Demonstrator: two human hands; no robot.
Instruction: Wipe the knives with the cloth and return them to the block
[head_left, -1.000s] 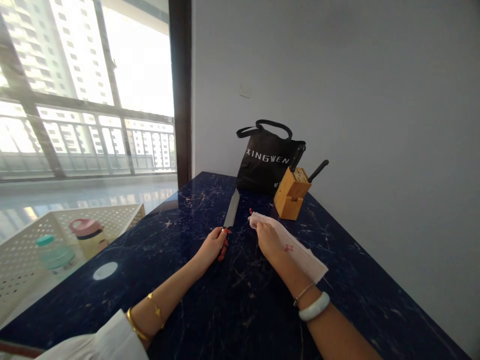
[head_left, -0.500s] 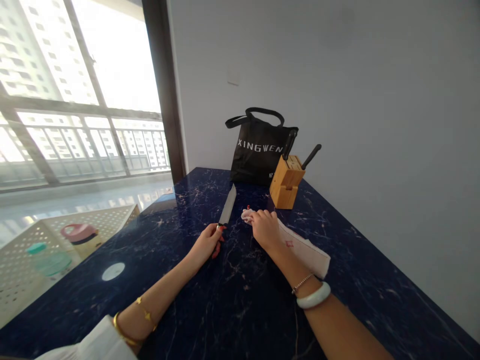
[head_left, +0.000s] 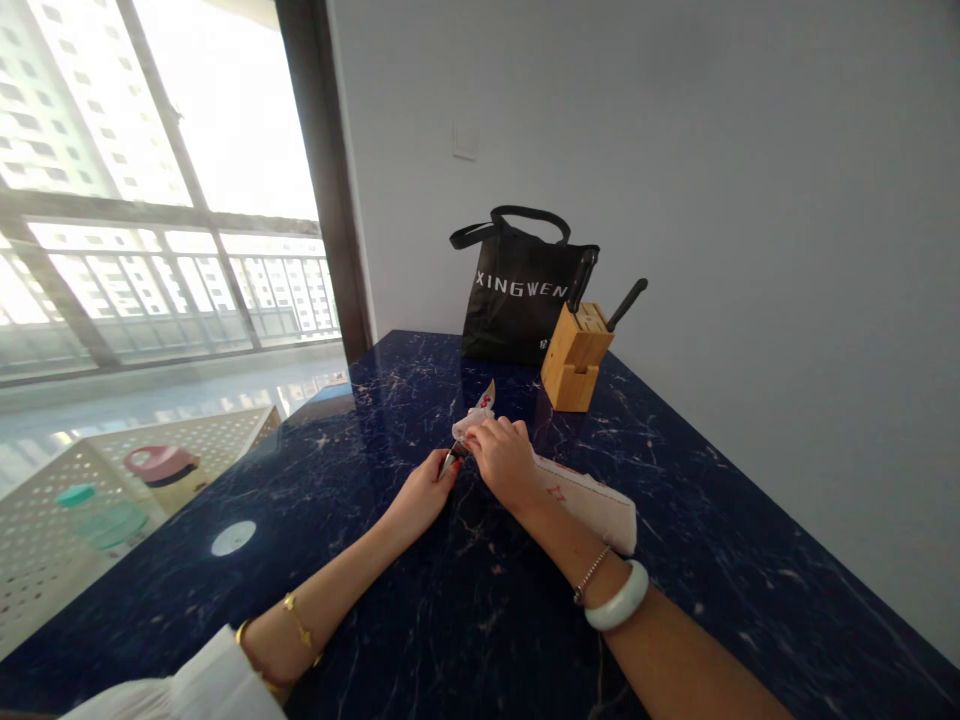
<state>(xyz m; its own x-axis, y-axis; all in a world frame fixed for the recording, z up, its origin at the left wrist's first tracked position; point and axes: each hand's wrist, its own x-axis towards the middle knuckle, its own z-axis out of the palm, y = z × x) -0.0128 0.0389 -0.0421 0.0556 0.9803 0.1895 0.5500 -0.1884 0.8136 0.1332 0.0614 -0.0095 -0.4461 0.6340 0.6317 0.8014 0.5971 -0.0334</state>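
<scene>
Knife [head_left: 488,393], clasped in my left grip [head_left: 421,494] above the counter [head_left: 457,630], could, I judge, cut my right grip [head_left: 501,460] if the cloth [head_left: 589,495] it pinches across the blade [head_left: 490,388] shifts and leaves the edge bare.

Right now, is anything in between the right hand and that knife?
Yes: the pale cloth is between the right hand and the knife, covering its middle, with the pointed end poking out. I can't tell whether it shields the whole hand. The left hand grips the knife with nothing visible between.
</scene>
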